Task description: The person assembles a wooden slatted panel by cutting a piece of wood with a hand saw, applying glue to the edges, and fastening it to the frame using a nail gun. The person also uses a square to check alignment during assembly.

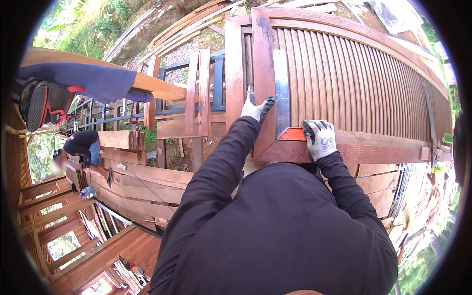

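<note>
A brown wooden louvered panel (314, 78) lies flat in front of me, its slats set inside a wide frame. On its near left corner rests a carpenter's square with an orange stock (291, 133) and a long metal blade (281, 93), the blade lying along the inner edge of the left stile. My gloved right hand (320, 138) is closed over the right end of the stock. My gloved left hand (256, 105) grips the left stile, its thumb on the face and fingers at the outer edge; their tips are partly hidden.
Left of the panel, loose planks (197, 93) lie across a dark metal frame (218, 83). Another person (86, 147) bends over boards farther left. A dark blue cloth (83, 78) hangs over a wooden beam. A strap (430, 118) crosses the panel's right end. Long timber strips lie behind.
</note>
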A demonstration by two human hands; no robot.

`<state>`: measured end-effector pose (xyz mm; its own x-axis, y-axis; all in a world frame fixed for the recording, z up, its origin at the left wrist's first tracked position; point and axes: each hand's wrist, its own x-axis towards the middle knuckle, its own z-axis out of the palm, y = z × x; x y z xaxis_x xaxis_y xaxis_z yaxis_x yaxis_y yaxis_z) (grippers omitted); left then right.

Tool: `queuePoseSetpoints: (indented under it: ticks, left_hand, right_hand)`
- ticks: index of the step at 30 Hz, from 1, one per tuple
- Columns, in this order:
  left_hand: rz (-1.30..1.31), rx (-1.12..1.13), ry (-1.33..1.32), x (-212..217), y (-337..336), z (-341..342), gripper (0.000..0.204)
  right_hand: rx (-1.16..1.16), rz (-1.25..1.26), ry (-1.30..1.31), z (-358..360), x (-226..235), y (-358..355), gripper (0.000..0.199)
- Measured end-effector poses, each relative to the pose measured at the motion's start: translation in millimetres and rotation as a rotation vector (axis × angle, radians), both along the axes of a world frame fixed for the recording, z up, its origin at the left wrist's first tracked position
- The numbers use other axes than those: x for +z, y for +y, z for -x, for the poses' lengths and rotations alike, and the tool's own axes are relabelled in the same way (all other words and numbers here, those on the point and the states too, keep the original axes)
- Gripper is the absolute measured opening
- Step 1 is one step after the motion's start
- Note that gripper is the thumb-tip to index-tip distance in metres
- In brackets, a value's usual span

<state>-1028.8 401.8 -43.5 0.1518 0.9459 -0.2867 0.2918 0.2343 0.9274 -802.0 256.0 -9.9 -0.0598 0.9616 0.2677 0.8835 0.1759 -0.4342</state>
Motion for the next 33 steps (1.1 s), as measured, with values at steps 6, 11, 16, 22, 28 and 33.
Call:
queuePoseSetpoints:
  ticks: [6,11,16,22,28,33]
  left_hand:
    - [-0.043,0.012,-0.119,1.2,-2.6,-4.2,0.099]
    - [-0.110,0.054,-0.143,-45.1,5.7,4.7,0.098]
    - [-0.128,0.035,0.018,-4.0,0.3,-8.6,0.090]
    - [-0.187,0.047,0.165,-50.5,16.8,11.2,0.103]
    - [-0.043,0.004,-0.272,-75.4,39.8,16.3,0.077]
    - [-0.042,-0.070,-0.125,-81.8,62.8,38.4,0.068]
  right_hand:
    - [-0.004,-0.034,-0.069,-39.8,1.6,-8.4,0.033]
    - [-0.139,-0.090,-0.168,-86.0,5.1,-18.7,0.032]
    - [-0.445,-0.112,-0.195,-136.7,-17.0,-41.1,0.031]
    - [-0.628,-0.116,-0.189,-126.0,-14.8,-39.7,0.034]
    - [-0.800,-0.119,-0.062,-118.8,-5.7,-54.0,0.040]
    - [-0.879,-0.191,-0.048,-62.9,-16.5,-111.5,0.049]
